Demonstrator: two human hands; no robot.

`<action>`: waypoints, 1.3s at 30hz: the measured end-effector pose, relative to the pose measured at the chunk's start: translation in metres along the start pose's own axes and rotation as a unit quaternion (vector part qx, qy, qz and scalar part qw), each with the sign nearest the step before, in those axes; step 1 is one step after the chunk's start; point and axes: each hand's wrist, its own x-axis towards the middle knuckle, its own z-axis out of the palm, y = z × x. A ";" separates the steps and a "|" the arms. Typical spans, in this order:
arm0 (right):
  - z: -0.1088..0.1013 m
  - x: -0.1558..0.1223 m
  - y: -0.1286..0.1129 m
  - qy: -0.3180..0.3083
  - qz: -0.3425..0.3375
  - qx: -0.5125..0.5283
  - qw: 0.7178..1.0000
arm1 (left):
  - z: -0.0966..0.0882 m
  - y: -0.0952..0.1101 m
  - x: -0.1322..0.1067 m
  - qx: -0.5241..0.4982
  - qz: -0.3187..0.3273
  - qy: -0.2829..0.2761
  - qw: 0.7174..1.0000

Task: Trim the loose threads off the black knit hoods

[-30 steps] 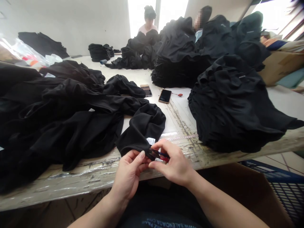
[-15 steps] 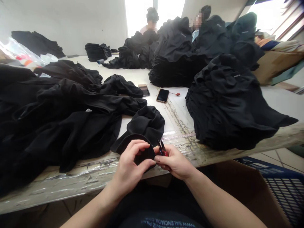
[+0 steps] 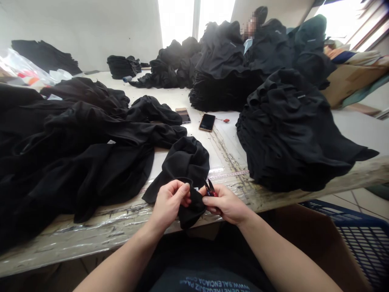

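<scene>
A black garment lies bunched at the table's front edge, its near end lifted between my two hands. My left hand pinches the cloth between thumb and fingers. Held in my right hand is a pair of thread snips, with red and dark handles and two dark blades pointing up and a little apart. The right fingers also touch the garment's edge. A small pale spot, perhaps a label, shows by the right fingertips. The fold between the hands hides part of the cloth.
Loose black garments cover the left side. Tall stacks of black cloth stand at right and behind. Two phones, one black-screened, lie mid-table near a pink measuring tape. A blue crate sits below right; a person is partly visible behind the stacks.
My left hand has gone from a wide curl around the fabric to a pinch. The cloth end now hangs down between the hands. A second person at the back is out of sight.
</scene>
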 end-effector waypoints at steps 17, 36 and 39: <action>-0.003 -0.003 -0.007 0.027 -0.052 -0.089 0.994 | 0.011 -0.006 -0.003 0.058 0.049 0.039 0.996; -0.008 0.002 0.003 0.019 -0.011 -0.049 0.999 | 0.006 -0.019 0.002 -0.036 -0.038 -0.029 0.998; -0.011 0.004 0.003 0.029 0.002 -0.038 0.999 | 0.008 -0.017 0.001 -0.081 -0.052 -0.034 0.995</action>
